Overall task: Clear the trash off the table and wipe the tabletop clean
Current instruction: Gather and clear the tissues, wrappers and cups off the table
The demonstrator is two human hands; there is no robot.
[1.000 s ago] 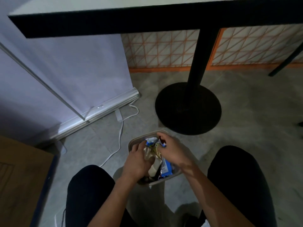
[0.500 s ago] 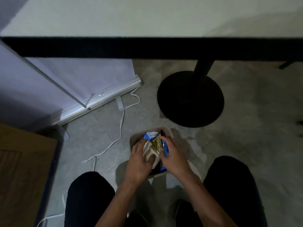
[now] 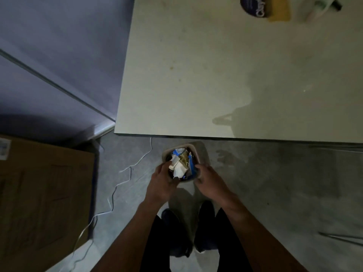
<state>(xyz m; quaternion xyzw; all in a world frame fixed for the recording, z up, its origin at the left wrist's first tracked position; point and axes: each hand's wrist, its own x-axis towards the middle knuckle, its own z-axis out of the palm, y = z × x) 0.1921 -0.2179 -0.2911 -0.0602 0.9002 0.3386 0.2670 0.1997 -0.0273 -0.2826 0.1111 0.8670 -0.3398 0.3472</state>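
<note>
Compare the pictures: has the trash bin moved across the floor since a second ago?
Cannot tell. The camera rose sharply, but the trash bin still sits right of the white cable, both hands at its rim, as before.

bin (image 3: 203, 154): stands on the floor just in front of the table (image 3: 196, 85) edge; its mouth is full of trash (image 3: 181, 163), which stands above the rim.
hands: left hand (image 3: 162, 185) and right hand (image 3: 209, 183) are at the near rim, one on each side.
floor right of bin: bare, open.
floor left of bin: a white cable (image 3: 117, 185) runs across; a cardboard box (image 3: 43, 203) is further left.
tabletop: near part bare; a yellow sponge (image 3: 280, 8) and a dark round thing (image 3: 255, 6) lie at the far edge.
</note>
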